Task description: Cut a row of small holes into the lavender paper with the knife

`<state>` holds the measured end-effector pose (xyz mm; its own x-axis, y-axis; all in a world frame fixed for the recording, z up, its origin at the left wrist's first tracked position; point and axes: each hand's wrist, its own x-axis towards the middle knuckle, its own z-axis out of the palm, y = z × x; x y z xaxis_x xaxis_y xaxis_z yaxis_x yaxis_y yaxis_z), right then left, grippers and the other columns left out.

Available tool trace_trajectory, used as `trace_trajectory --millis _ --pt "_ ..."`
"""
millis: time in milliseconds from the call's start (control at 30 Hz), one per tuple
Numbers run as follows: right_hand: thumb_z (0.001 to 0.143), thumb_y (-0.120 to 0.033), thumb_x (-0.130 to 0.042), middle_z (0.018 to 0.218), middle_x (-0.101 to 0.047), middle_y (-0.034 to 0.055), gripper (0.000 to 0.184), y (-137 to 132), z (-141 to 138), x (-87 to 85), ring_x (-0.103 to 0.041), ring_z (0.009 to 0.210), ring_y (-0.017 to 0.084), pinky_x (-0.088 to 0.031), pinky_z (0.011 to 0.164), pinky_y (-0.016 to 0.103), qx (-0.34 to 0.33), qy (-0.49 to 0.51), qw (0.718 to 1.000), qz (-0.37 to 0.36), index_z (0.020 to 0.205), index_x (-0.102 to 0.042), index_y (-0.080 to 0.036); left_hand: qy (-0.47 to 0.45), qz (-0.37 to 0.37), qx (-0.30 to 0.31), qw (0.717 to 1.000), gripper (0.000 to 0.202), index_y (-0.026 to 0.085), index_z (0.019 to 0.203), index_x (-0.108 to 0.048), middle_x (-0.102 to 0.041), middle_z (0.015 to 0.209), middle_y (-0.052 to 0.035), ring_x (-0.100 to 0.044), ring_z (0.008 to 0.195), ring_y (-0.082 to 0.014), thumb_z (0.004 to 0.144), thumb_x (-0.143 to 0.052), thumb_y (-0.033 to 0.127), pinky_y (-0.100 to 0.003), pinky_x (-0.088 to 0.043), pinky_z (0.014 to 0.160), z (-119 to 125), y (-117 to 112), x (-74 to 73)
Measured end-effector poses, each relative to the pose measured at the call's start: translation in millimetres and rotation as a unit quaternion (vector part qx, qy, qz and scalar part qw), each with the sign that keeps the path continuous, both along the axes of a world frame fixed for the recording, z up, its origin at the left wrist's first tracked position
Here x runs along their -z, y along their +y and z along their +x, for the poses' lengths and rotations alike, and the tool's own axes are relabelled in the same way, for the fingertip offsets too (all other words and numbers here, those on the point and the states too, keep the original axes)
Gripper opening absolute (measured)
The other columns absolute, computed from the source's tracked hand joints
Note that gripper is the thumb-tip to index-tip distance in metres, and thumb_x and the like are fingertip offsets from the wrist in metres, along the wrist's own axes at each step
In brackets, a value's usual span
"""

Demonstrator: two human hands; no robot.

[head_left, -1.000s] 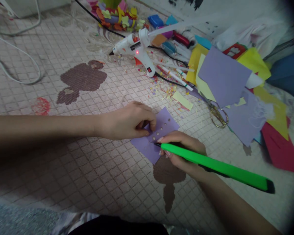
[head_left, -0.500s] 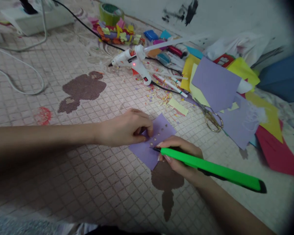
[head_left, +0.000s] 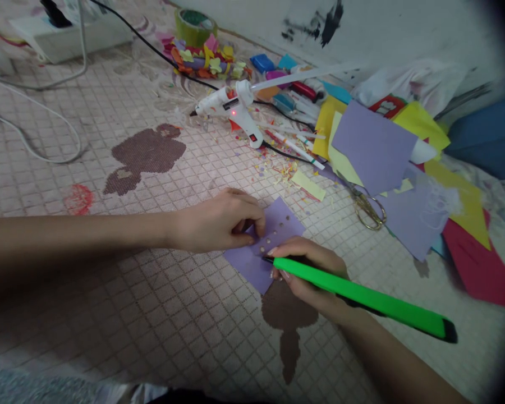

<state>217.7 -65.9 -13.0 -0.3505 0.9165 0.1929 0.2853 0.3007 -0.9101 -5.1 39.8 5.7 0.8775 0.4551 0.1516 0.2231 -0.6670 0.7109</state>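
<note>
1. Overall, a woven floor mat (head_left: 109,314) with a grid pattern fills the work area. A hot glue gun (head_left: 235,109), a red sheet (head_left: 480,269), a lilac sheet (head_left: 368,146) and scissors (head_left: 366,209) lie in a loose group toward the far right.
2. A lilac paper square (head_left: 246,264) lies on the mat directly in front of the person, between both hands. Its long axis runs from lower left to upper right.
3. The left hand (head_left: 219,221) reaches in from the left, and the right hand (head_left: 303,289) from the lower right. Both are equally close to the sheet.
4. The left hand is narrowly curled, with its fingertips (head_left: 258,227) on the sheet. Whether they pinch it cannot be determined.
5. The right hand grips a green craft knife (head_left: 362,297) firmly, with its black tip (head_left: 267,259) at the sheet's surface. Contact appears likely.
6. Small pale dots (head_left: 278,230) mark the sheet near the fingertips. At this resolution, they may be holes or specks.
</note>
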Motion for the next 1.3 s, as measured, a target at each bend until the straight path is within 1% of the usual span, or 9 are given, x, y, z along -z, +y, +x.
trace_trajectory --millis 267,367,567,800,867,1033,1100,1200,1300 --pt "0.083 -0.011 -0.065 0.085 -0.073 0.0008 0.027 0.4 -1.5 0.6 -0.068 0.066 0.015 -0.059 0.064 0.03 0.009 -0.011 1.0 0.017 0.105 -0.07 -0.025 -0.011 0.006 -0.001 1.0 0.004 0.018 0.085 -0.066 -0.058 0.069 0.0033 -0.054 0.071 -0.0112 0.085 -0.064 0.014 -0.027 -0.041 0.078 0.4 1.0 2.1" --pt "0.083 -0.009 -0.064 0.085 -0.073 0.0007 0.027 0.8 -2.9 -1.0 -0.068 0.066 0.015 -0.059 0.064 0.03 0.012 -0.018 0.999 0.026 0.104 -0.07 -0.025 -0.012 0.003 -0.001 1.0 0.005 0.018 0.085 -0.066 -0.058 0.069 0.0032 -0.055 0.071 -0.0114 0.084 -0.064 0.014 -0.027 -0.041 0.079 0.8 0.4 2.3" --pt "0.082 -0.006 -0.063 0.089 -0.073 0.0009 0.031 1.5 -2.1 -4.2 -0.068 0.071 0.015 -0.059 0.07 0.03 -0.004 -0.028 1.0 0.012 0.106 -0.07 -0.024 -0.009 -0.002 -0.003 1.0 0.009 0.017 0.085 -0.068 -0.057 0.07 0.0036 -0.055 0.072 -0.0113 0.082 -0.066 0.009 -0.027 -0.04 0.079 0.1 0.1 2.9" --pt "0.083 -0.008 -0.062 0.086 -0.073 0.0018 0.028 6.4 -3.7 -12.2 -0.069 0.071 0.014 -0.057 0.064 0.027 -0.027 -0.019 0.999 0.002 0.104 -0.071 -0.022 -0.018 -0.001 0.001 1.0 0.011 0.016 0.085 -0.068 -0.056 0.069 0.0038 -0.054 0.07 -0.011 0.08 -0.067 0.006 -0.026 -0.04 0.076 -0.3 0.6 2.5" --pt "0.083 -0.008 -0.063 0.083 -0.073 0.001 0.025 6.9 -4.0 -12.7 -0.069 0.069 0.013 -0.057 0.063 0.026 -0.01 0.001 1.0 0.004 0.101 -0.071 -0.022 -0.019 0.001 0.002 1.0 0.011 0.016 0.085 -0.068 -0.057 0.069 0.0037 -0.054 0.07 -0.0109 0.08 -0.067 0.007 -0.026 -0.04 0.075 0.3 0.9 2.9" --pt "0.082 -0.012 -0.064 0.074 -0.074 -0.0019 0.019 5.0 -2.9 -12.5 -0.07 0.062 0.011 -0.057 0.059 0.021 0.078 0.036 0.996 0.005 0.097 -0.071 -0.023 -0.014 0.0 -0.003 1.0 0.009 0.016 0.083 -0.068 -0.059 0.067 0.0036 -0.055 0.07 -0.0107 0.081 -0.067 0.009 -0.026 -0.042 0.076 1.1 1.0 4.1" --pt "0.082 -0.013 -0.065 0.074 -0.075 -0.0016 0.018 3.7 -4.1 -15.7 -0.071 0.062 0.012 -0.058 0.059 0.022 0.096 0.027 0.995 0.017 0.096 -0.071 -0.022 -0.012 -0.007 -0.016 1.0 0.008 0.016 0.082 -0.069 -0.059 0.064 0.0043 -0.055 0.067 -0.0099 0.08 -0.067 0.008 -0.025 -0.043 0.075 0.9 0.3 4.1" --pt "0.081 -0.013 -0.064 0.073 -0.074 -0.0011 0.017 1.4 -8.7 -21.9 -0.071 0.063 0.013 -0.058 0.061 0.023 0.124 -0.011 0.992 0.027 0.094 -0.071 -0.022 -0.017 -0.02 -0.051 0.998 0.009 0.016 0.082 -0.07 -0.06 0.066 0.0041 -0.055 0.063 -0.0081 0.079 -0.068 0.008 -0.02 -0.042 0.066 0.4 -1.4 3.9" --pt "0.08 -0.01 -0.063 0.075 -0.074 -0.0005 0.019 -0.7 -13.4 -23.5 -0.072 0.062 0.013 -0.058 0.059 0.023 0.126 -0.026 0.992 0.017 0.093 -0.071 -0.021 -0.027 -0.026 -0.076 0.996 0.008 0.015 0.083 -0.071 -0.059 0.069 0.0037 -0.055 0.061 -0.0066 0.078 -0.069 0.008 -0.018 -0.041 0.061 0.3 -2.9 3.3"
